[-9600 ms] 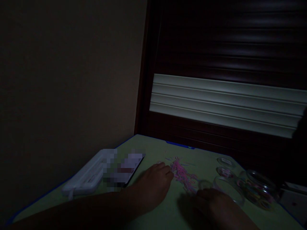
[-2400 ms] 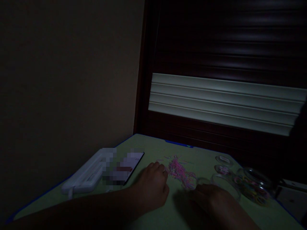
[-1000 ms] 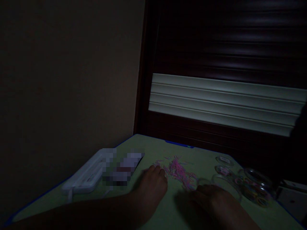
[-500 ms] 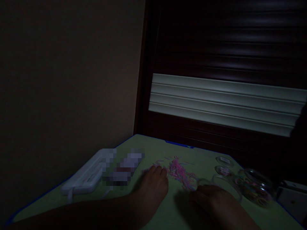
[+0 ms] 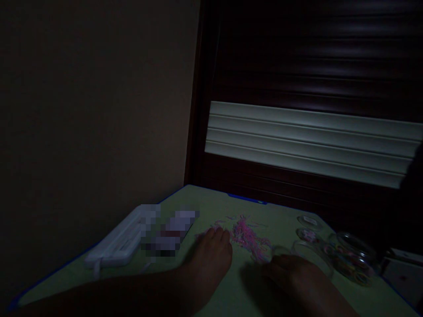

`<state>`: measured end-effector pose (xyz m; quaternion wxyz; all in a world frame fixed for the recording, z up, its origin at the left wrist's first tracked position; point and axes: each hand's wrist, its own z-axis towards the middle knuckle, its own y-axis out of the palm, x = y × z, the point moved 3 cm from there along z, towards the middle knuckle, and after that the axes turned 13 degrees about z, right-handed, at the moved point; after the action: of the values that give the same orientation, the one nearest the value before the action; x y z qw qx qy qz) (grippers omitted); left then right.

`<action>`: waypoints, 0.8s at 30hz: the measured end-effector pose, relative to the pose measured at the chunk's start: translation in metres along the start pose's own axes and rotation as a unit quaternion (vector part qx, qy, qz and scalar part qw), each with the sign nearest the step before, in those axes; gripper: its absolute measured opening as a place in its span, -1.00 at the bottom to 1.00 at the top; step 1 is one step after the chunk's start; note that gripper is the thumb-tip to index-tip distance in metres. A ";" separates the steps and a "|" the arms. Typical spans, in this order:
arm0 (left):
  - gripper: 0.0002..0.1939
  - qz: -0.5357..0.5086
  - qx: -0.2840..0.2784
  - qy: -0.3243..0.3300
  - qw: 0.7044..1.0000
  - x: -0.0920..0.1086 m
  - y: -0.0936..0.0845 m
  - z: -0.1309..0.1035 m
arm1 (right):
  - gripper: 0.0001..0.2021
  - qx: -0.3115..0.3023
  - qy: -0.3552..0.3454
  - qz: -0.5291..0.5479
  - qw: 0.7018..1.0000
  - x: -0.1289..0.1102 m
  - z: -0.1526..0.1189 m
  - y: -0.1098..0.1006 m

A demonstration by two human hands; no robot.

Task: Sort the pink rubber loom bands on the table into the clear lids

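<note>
Small pink and pale rubber bands [image 5: 246, 235] lie in a loose heap on the pale green table. My left hand [image 5: 214, 257] rests at the left part of the heap, its fingers curled down and close together; their tips are hidden from me. Nearer and to the right, my right hand [image 5: 294, 275] is bent over the table with fingers drawn in, just below the heap's near end. What either hand pinches, if anything, does not show. Beyond the right hand's knuckles lies a clear round lid or dish [image 5: 310, 255], partly covered by the hand.
A clear jar [image 5: 352, 259] of coloured bands stands at the right edge, near two small round containers [image 5: 309, 235]. Left of the hands are a white power strip [image 5: 114, 244] and a blurred-out flat object [image 5: 173, 231]. Wall and dark shutter border the table [image 5: 211, 198]. Light is dim.
</note>
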<state>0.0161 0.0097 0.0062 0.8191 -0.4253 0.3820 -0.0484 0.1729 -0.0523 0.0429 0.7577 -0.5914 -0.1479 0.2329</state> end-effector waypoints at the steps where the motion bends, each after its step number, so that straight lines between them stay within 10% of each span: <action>1: -0.72 -0.003 0.001 -0.001 1.000 0.000 0.000 0.000 | -0.81 -0.005 0.005 0.004 1.000 0.000 0.000 0.000; 24: -0.80 -0.014 0.019 0.024 0.999 0.003 -0.005 -0.002 | -0.77 -0.004 0.011 0.010 1.000 0.001 0.000 -0.002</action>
<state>0.0178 0.0042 0.0071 0.8170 -0.4138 0.3941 -0.0774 0.1738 -0.0524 0.0447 0.7545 -0.5983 -0.1345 0.2338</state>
